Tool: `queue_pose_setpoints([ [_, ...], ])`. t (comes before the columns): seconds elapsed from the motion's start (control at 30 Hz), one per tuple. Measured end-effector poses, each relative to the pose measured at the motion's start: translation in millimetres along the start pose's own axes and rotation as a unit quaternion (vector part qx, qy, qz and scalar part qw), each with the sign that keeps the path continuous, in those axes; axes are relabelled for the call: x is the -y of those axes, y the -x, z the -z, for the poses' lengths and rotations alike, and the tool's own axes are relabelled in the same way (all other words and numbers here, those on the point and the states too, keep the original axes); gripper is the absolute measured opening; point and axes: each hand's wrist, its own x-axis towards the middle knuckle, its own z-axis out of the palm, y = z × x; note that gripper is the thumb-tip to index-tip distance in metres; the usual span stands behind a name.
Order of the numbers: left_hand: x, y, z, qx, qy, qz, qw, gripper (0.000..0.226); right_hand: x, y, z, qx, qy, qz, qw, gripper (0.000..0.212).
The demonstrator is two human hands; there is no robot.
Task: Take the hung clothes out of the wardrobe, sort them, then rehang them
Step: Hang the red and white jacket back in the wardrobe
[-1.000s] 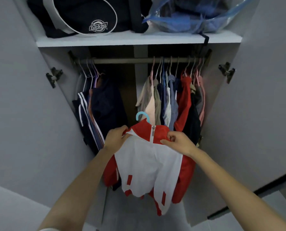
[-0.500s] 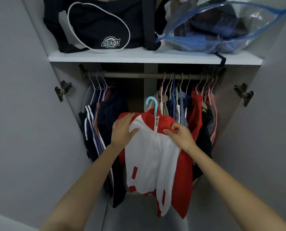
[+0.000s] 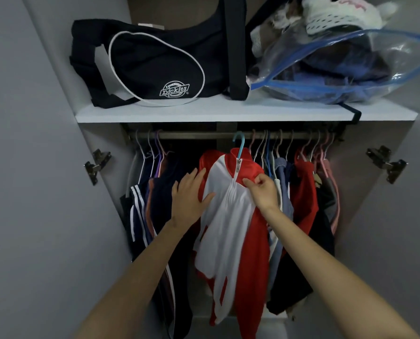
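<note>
The red and white jacket [image 3: 231, 216] hangs just under the middle of the rail [image 3: 194, 135]; it is on a blue hanger [image 3: 239, 146]; the hook of the hanger is up at the rail, but I cannot tell if it sits on the rail or is only close to it; the zip of the jacket runs down the front, and the collar is red.

The left hand [image 3: 192, 194] is below the rail, flat on the left shoulder of the jacket; its fingers are straight and spread out, and they grab nothing; the right hand [image 3: 263, 189] is also below the rail, on the other side of the zip; its thumb and fingers pinch the red cloth next to the collar.

Under the left end of the rail hang dark clothes with white stripes [image 3: 143, 204]; they are beside the jacket, on thin hangers; under the right end of the rail hangs a packed row of other clothes [image 3: 302, 192], blue, red, black and pink; the jacket touches the ones nearest to it.

Right above the rail is a white shelf [image 3: 228, 111]; a black Dickies bag [image 3: 155, 69] lies on it over the left part of the rail; a clear plastic bag [image 3: 351, 69] full of clothes lies over the right part, with soft white things on top.
</note>
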Motion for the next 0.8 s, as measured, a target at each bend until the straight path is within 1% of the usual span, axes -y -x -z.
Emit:
queue_pose_setpoints([
  [0.1,12,-9,-5,0.017,-0.003,-0.006,1.0,0.073,5,-15,-21,-0.023,-0.01,-0.004,1.0,0.046],
  [0.23,29,-15,-12,0.031,0.002,-0.017,0.999,0.087,7,-36,-40,-0.048,-0.005,-0.006,0.999,0.043],
  [0.4,46,-23,-19,0.036,0.003,-0.011,0.999,0.072,5,-58,-53,-0.078,0.012,-0.011,0.997,0.043],
  [0.63,60,-27,-23,0.047,0.004,-0.011,0.999,0.072,-7,-70,-65,-0.102,0.042,-0.001,0.994,0.035],
  [0.8,65,-27,-25,0.052,0.007,-0.012,0.999,0.073,-22,-77,-71,-0.114,0.069,-0.023,0.991,0.03],
])
